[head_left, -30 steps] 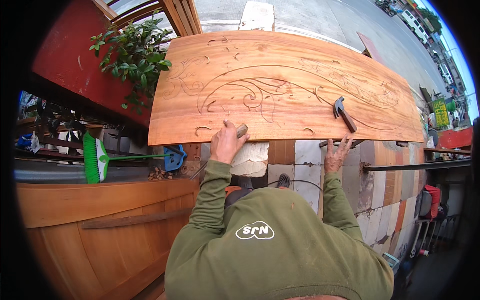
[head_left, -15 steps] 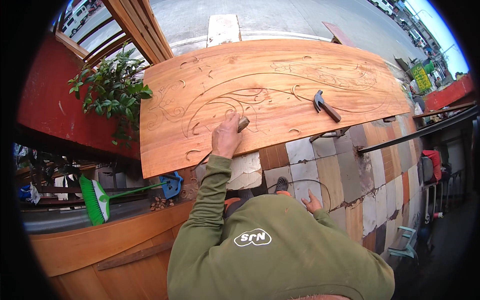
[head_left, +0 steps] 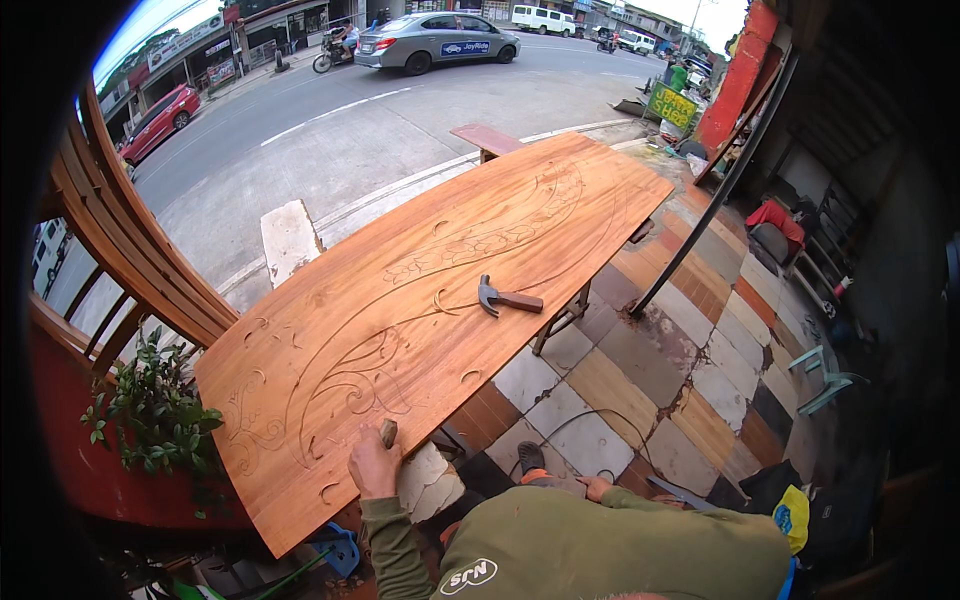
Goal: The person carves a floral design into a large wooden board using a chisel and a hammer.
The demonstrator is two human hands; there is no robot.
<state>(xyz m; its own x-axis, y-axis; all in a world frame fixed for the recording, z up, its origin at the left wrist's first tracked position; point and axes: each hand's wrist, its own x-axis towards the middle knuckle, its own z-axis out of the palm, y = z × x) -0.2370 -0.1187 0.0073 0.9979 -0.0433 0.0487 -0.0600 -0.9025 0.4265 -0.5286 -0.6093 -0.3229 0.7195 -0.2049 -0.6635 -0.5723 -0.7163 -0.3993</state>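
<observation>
Left hand (head_left: pixel 374 466) wrapped round a wooden handle (head_left: pixel 388 432), right at the near edge of the carved panel (head_left: pixel 350 290)! Well apart, the right hand (head_left: pixel 597 487) sits low, its grip impossible to tell. Hammer (head_left: pixel 514 299) lying on the panel, leafy plant (head_left: pixel 160 415) beside its left end.

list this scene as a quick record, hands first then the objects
left hand: at the panel's near edge, gripping a short brown handle
right hand: off the panel, beside the body; grip unclear
panel: wooden, bearing scroll designs
hammer: lying on the panel, not held
plant: beside the panel's left end
</observation>
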